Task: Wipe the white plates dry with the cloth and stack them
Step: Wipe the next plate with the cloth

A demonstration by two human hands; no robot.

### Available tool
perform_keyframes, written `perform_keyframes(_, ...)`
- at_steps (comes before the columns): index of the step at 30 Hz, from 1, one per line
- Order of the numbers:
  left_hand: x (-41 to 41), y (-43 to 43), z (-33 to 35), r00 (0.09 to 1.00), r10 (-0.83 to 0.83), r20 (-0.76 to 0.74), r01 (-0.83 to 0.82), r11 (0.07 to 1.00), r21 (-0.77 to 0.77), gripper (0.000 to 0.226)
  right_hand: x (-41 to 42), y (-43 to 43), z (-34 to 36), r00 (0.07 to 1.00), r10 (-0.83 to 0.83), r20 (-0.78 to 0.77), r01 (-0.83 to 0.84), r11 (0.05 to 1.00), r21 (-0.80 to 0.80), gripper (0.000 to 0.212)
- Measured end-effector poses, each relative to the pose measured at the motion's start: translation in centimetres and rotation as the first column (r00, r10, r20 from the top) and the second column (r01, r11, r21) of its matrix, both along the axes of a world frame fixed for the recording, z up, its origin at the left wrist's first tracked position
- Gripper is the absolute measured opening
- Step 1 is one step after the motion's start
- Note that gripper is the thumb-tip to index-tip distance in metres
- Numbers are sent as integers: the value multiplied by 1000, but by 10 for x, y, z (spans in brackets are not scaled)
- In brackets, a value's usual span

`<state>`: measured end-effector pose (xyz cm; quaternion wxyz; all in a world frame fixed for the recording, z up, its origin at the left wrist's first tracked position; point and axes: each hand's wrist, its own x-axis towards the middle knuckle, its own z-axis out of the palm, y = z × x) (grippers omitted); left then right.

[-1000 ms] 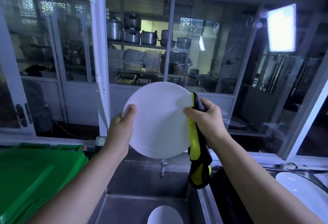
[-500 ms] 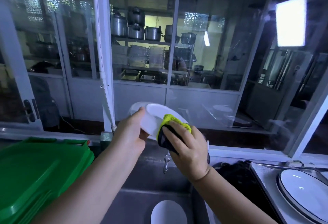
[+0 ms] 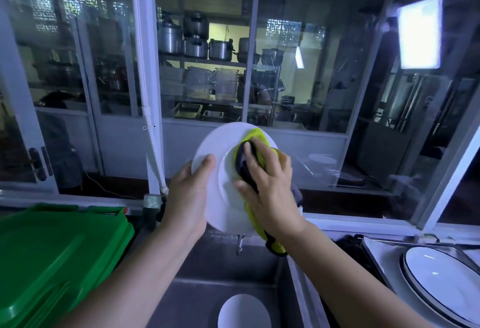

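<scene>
I hold a white plate [image 3: 219, 172] upright over the sink, its face turned toward me. My left hand [image 3: 188, 198] grips its left rim with the thumb on the front. My right hand [image 3: 270, 190] presses a yellow and black cloth [image 3: 255, 140] flat against the plate's inner face; the cloth's tail hangs below my wrist. Another white plate [image 3: 242, 312] lies in the sink basin below. At the right, a stack of dark-rimmed white plates [image 3: 441, 283] rests on a tray.
A steel sink [image 3: 197, 291] with a tap [image 3: 240, 243] lies under my hands. A green plastic lid [image 3: 52, 255] covers the left counter. Glass partitions [image 3: 207, 55] stand behind the sink, with pots on shelves beyond. A dark cloth [image 3: 350, 249] sits beside the tray [image 3: 376, 257].
The plate first faced away with the cloth pinched at its right edge. It tipped flat, then came upright again facing me, and my right hand moved the cloth onto its inner face.
</scene>
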<state>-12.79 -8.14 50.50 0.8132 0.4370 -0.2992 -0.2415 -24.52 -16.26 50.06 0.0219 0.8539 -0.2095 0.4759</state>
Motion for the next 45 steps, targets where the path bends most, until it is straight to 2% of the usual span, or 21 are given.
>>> perform_keyframes(3,3,-3,4,1000,5,-30,-5,1000,-15,17,6,11,-5,993,106,-52,-113,983,-144,46)
perform_keyframes(7,13,3,10,999,24,-43,-22,999,31,8,-6,7,-29,965,236,-116,-258,938,-231,32)
perform_keyframes(11,23,11,16,1000,5,22,-5,1000,9,12,-32,-12,-40,971,216,-104,-226,969,-104,28)
perform_keyframes(14,21,9,13,997,-19,69,17,999,35,15,-32,-24,-20,994,102,-50,-109,983,-147,28)
perform_keyframes(16,16,4,9,998,-17,54,14,999,47,13,-22,-22,-3,996,83,15,-79,981,-175,27)
perform_keyframes(18,9,-2,6,999,-13,38,11,998,54,13,-13,-13,5,993,119,26,-110,969,-223,28)
perform_keyframes(20,6,-6,5,999,-31,23,29,998,51,18,-7,-2,6,986,167,-9,-164,954,-251,29)
perform_keyframes(23,12,-4,7,999,-27,21,26,999,40,14,-7,7,-7,971,223,-89,-239,933,-271,30)
perform_keyframes(27,24,4,11,999,-23,42,21,999,33,17,-25,-3,-27,950,272,-151,-301,926,-228,27)
perform_keyframes(29,28,8,10,997,-10,77,8,999,32,24,-34,-14,-23,972,219,-82,-232,947,-224,26)
perform_keyframes(31,29,9,5,991,-10,135,5,999,36,35,-34,-24,-8,981,178,74,-159,965,-209,30)
perform_keyframes(33,22,7,0,967,-1,256,-19,997,76,31,-26,-25,15,962,187,200,-147,969,-198,31)
perform_keyframes(35,8,5,-1,934,-34,356,-2,995,100,17,-13,-20,35,955,238,177,-202,959,-199,35)
perform_keyframes(38,-7,3,1,892,-71,447,28,994,104,25,2,-11,48,985,173,-8,-171,963,-210,37)
perform_keyframes(40,-8,7,0,877,-45,477,-1,995,97,36,5,-11,48,984,175,34,-169,975,-142,35)
perform_keyframes(43,-6,16,0,852,-4,524,-30,998,56,52,0,-19,46,923,195,332,-248,961,124,22)
perform_keyframes(45,-5,20,4,833,45,551,-52,999,-2,46,-1,-26,44,846,110,522,-325,882,340,25)
